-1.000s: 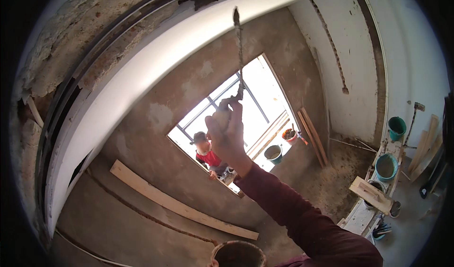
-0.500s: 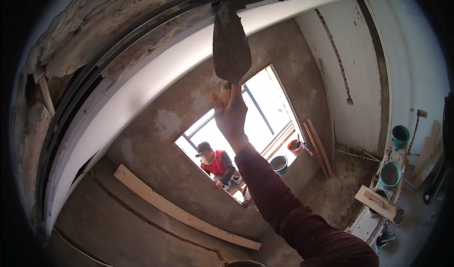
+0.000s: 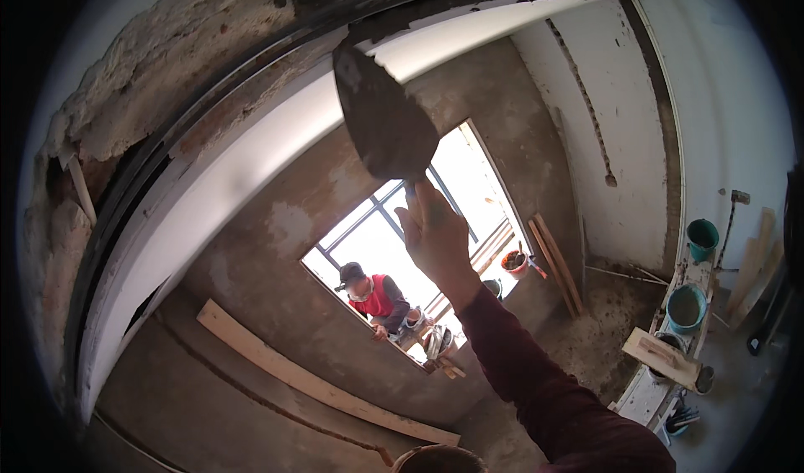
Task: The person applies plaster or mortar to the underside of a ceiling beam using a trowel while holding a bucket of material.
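My right hand (image 3: 440, 243), its arm in a dark red sleeve, is raised and closed round the handle of a pointed trowel (image 3: 387, 121). The trowel's broad face is dark with mortar. Its tip meets a strip of dark wet mortar (image 3: 402, 21) along the upper edge of the pale beam (image 3: 226, 146) overhead. Above that strip runs a rough, broken masonry face (image 3: 176, 71). At the lower edge, part of a round rim (image 3: 437, 459) shows; I cannot make out what it belongs to. My left hand is out of the picture.
A person in a red vest (image 3: 377, 297) is at the window opening below. A red bucket (image 3: 515, 262) stands on the sill. On the right, a plank bench (image 3: 636, 402) holds teal buckets (image 3: 687, 307) and a wooden float (image 3: 662, 358). A long board (image 3: 318, 381) lies lower left.
The trowel has tilted, its tip moving left along the beam edge, while my right hand has come lower and to the right. More of the round rim shows at the bottom.
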{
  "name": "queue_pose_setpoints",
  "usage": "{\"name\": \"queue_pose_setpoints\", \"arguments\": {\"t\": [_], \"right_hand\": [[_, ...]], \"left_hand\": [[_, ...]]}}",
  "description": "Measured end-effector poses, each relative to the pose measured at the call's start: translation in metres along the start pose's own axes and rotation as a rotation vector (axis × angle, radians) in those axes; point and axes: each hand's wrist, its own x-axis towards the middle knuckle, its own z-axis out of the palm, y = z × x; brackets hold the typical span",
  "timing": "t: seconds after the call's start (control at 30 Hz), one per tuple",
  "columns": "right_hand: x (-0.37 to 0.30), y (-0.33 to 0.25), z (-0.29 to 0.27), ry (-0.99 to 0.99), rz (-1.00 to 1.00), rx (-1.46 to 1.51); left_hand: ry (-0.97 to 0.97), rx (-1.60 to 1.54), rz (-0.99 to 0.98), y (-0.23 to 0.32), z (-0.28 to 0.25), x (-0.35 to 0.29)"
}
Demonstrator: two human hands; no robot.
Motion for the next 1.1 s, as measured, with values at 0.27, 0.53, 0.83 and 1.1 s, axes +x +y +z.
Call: {"name": "queue_pose_setpoints", "arguments": {"t": [0.27,0.53,0.83,1.1], "right_hand": [[-0.016,0.028,-0.041,-0.060,0.018,0.039],[0.056,0.052,-0.039,-0.034,0.130,0.041],[0.038,0.066,-0.030,-0.036,-0.025,-0.021],[0.088,0.098,-0.057,0.039,-0.015,-0.053]], "left_hand": [[-0.202,0.033,-0.007,0.000,0.019,0.005],[-0.307,-0.011,-0.061,0.034,0.042,-0.007],[-0.358,0.064,-0.019,0.004,0.052,-0.005],[-0.320,0.200,-0.070,-0.003,0.053,-0.005]]}}
